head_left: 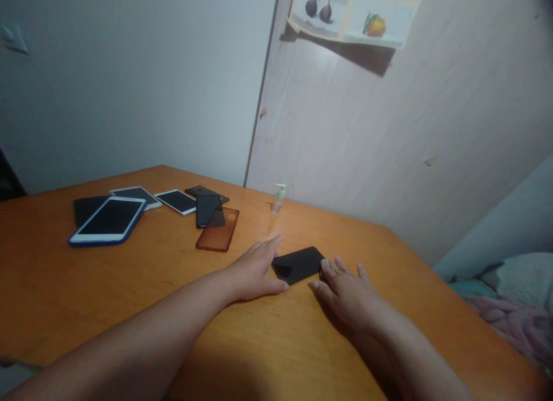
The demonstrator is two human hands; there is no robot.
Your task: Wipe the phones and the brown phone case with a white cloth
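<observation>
A black smartphone [300, 265] lies flat on the wooden table [254, 343], its dark glossy face up. My left hand [258, 269] is spread around its left end, the thumb by the near corner and the fingers past the far edge. At the right end, my right hand [352, 291] rests with fingers stretched apart, fingertips touching the phone's corner. Something small and pale shows at those fingertips; whether it is a nail or another thing, I cannot tell. Beyond the phone stands a small clear pump bottle [277, 200] with a pale green top.
A translucent brown phone case [219, 234] overlaps a dark phone [208, 208], with a dark case [206, 192] behind. Farther left are a white phone [176, 201], a white-edged tablet [136, 195] and a blue-cased tablet [110, 219] over a dark flat item [84, 210]. Bedding [518, 314] lies beyond the right edge.
</observation>
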